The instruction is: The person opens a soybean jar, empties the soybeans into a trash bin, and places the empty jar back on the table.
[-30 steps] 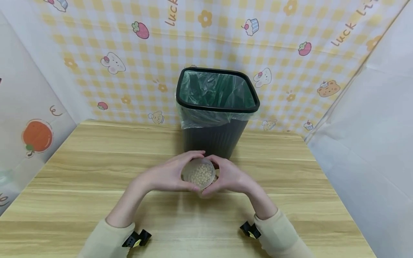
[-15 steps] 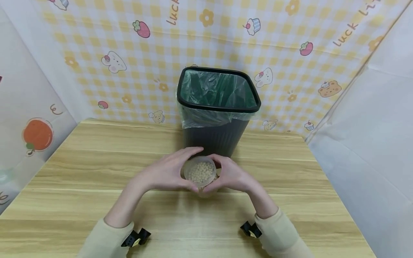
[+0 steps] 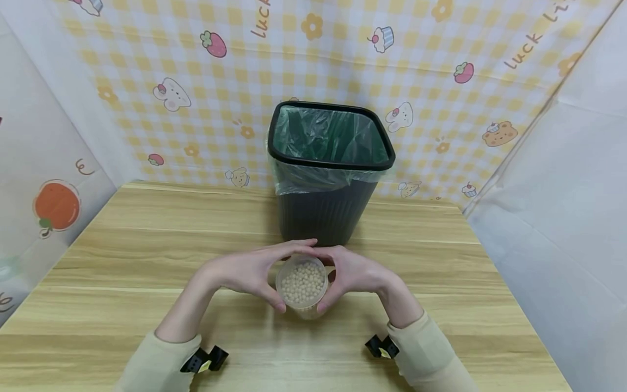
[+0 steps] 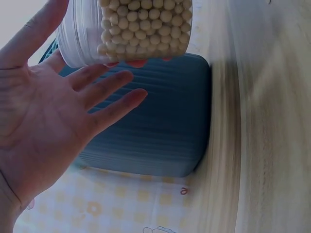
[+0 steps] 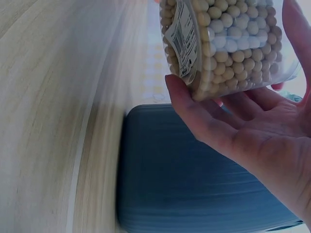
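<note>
A clear plastic jar (image 3: pixel 302 284) full of small round beige balls is held between both hands, above the table and in front of the trash bin. Its mouth faces up in the head view, and the balls show through it. My left hand (image 3: pixel 247 270) curves round the left side, thumb at the front and fingers behind; several lower fingers spread loosely in the left wrist view. From the right, my right hand (image 3: pixel 360 275) holds the jar, its little finger near the base in the right wrist view. A white printed label (image 5: pixel 183 41) sits at the jar's base.
A dark trash bin (image 3: pixel 323 212) lined with a clear bag stands behind the hands, its black rim above them. The wooden table (image 3: pixel 147 261) spreads to both sides. A yellow checked cloth (image 3: pixel 220 109) hangs behind, and a white sheet (image 3: pixel 563 179) hangs at the right.
Both hands and the jar have come back from the bin, toward the body. The left thumb has shifted from across the jar's front to its left side, and more of the balls show.
</note>
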Tool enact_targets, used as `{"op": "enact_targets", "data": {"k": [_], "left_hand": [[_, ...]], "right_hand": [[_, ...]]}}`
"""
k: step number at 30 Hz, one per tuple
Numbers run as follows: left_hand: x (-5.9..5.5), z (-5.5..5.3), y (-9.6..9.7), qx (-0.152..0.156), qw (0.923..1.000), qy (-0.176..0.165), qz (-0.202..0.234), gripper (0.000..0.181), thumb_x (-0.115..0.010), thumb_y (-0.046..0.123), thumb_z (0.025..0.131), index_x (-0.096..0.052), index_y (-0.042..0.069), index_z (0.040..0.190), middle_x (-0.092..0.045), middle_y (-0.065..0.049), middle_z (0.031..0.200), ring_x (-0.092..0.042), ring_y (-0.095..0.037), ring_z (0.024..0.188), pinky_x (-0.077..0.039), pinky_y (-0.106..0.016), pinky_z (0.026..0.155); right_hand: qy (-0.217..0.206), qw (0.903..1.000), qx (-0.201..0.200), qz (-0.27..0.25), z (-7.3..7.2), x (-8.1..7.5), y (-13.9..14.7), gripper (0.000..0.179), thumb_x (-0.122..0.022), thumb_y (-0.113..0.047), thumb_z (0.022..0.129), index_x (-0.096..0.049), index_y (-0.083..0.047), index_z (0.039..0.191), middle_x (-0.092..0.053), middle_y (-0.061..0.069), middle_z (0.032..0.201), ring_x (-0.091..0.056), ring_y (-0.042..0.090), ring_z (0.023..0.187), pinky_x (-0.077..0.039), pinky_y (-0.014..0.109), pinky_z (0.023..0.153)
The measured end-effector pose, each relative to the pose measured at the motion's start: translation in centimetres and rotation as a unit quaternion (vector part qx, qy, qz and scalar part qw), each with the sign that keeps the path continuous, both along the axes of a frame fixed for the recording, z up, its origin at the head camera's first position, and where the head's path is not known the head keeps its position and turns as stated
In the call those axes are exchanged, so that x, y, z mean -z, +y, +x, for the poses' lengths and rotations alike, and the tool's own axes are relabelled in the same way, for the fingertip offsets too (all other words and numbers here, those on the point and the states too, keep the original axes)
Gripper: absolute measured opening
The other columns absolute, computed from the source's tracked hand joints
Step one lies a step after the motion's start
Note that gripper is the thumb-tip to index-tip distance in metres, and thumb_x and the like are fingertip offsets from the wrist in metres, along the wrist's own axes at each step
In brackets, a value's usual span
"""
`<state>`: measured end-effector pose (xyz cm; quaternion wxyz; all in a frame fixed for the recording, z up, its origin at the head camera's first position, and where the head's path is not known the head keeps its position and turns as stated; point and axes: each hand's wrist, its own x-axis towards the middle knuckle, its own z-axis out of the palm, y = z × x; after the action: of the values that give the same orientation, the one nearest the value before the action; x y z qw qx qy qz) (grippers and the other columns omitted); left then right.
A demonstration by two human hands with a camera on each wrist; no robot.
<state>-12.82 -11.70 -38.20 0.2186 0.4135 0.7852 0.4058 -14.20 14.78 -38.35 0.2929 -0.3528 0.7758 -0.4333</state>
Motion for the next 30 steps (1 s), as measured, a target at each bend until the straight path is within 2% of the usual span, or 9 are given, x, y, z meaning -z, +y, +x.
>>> {"op": "enact_targets", "data": {"k": [2,5,9,13,15,18,24,28,30], "left_hand": [[0.0,0.0,0.1,-0.009,0.9999,0.009,-0.002,0.095,-0.093,0.035,0.073,-0.041,0.034,0.153,-0.018,0.007,0.173,-0.02,-0.023,0.16,-0.029,-0.06,0.123],[0.1,0.1,0.3,-0.039,0.9988,0.028,-0.012,0.094,-0.093,0.034,0.073,-0.042,0.032,0.152,-0.021,0.005,0.172,-0.022,-0.023,0.16,-0.03,-0.058,0.124],[0.0,0.2,0.6,-0.087,0.9931,0.073,-0.032,0.098,-0.093,0.038,0.074,-0.038,0.023,0.154,-0.028,0.001,0.17,-0.031,-0.025,0.156,-0.035,-0.056,0.122],[0.0,0.2,0.9,-0.125,0.9842,0.115,-0.05,0.104,-0.091,0.047,0.074,-0.036,0.013,0.156,-0.039,-0.006,0.164,-0.043,-0.027,0.148,-0.043,-0.055,0.116],[-0.1,0.2,1.0,-0.146,0.979,0.129,-0.061,0.104,-0.09,0.051,0.073,-0.039,0.012,0.155,-0.045,-0.006,0.16,-0.048,-0.025,0.144,-0.046,-0.052,0.114],[-0.3,0.3,1.1,-0.176,0.9699,0.149,-0.079,0.102,-0.088,0.058,0.072,-0.044,0.012,0.151,-0.052,-0.004,0.152,-0.054,-0.022,0.136,-0.05,-0.048,0.109],[-0.7,0.8,1.5,-0.235,0.9504,0.163,-0.122,0.095,-0.078,0.076,0.07,-0.051,0.019,0.142,-0.06,0.004,0.134,-0.061,-0.015,0.117,-0.054,-0.043,0.096],[-0.8,1.0,1.7,-0.256,0.941,0.175,-0.135,0.095,-0.075,0.08,0.07,-0.054,0.018,0.138,-0.062,0.003,0.129,-0.063,-0.017,0.115,-0.054,-0.044,0.096],[-0.8,1.1,1.7,-0.254,0.9415,0.176,-0.135,0.097,-0.076,0.078,0.07,-0.053,0.016,0.141,-0.062,0.002,0.133,-0.063,-0.019,0.118,-0.054,-0.045,0.098]], "right_hand": [[0.008,0.9999,0.009,0.0,0.0,0.0,0.0,0.094,-0.097,-0.013,0.066,-0.052,-0.015,0.149,-0.061,0.003,0.144,-0.059,0.02,0.128,-0.058,0.04,0.097],[0.039,0.9987,0.033,0.008,0.2,0.0,-0.2,0.092,-0.097,-0.017,0.066,-0.053,-0.012,0.146,-0.063,0.003,0.14,-0.06,0.022,0.127,-0.054,0.042,0.103],[0.089,0.9908,0.093,0.041,0.6,-0.1,-0.7,0.087,-0.098,-0.026,0.065,-0.055,-0.015,0.14,-0.066,-0.001,0.131,-0.062,0.02,0.122,-0.053,0.039,0.101],[0.112,0.9809,0.146,0.063,1.0,-0.1,-1.1,0.084,-0.098,-0.034,0.063,-0.057,-0.019,0.135,-0.067,-0.004,0.125,-0.063,0.017,0.115,-0.054,0.036,0.094],[0.118,0.977,0.164,0.069,1.2,-0.1,-1.3,0.084,-0.097,-0.038,0.064,-0.057,-0.02,0.135,-0.067,-0.004,0.123,-0.063,0.015,0.111,-0.055,0.035,0.092],[0.127,0.9717,0.186,0.072,1.4,-0.1,-1.5,0.083,-0.096,-0.043,0.064,-0.056,-0.019,0.133,-0.067,-0.004,0.121,-0.063,0.014,0.106,-0.055,0.035,0.09],[0.15,0.9603,0.223,0.075,1.7,0.1,-2.0,0.083,-0.094,-0.05,0.065,-0.056,-0.015,0.13,-0.067,-0.002,0.118,-0.064,0.014,0.102,-0.056,0.035,0.089],[0.161,0.9553,0.235,0.079,1.9,0.1,-2.2,0.082,-0.093,-0.05,0.065,-0.056,-0.013,0.128,-0.067,0.0,0.116,-0.064,0.015,0.101,-0.056,0.035,0.089],[0.165,0.9546,0.235,0.08,1.8,0.2,-2.3,0.082,-0.094,-0.048,0.065,-0.056,-0.012,0.128,-0.067,0.001,0.117,-0.064,0.016,0.102,-0.056,0.035,0.09]]}}
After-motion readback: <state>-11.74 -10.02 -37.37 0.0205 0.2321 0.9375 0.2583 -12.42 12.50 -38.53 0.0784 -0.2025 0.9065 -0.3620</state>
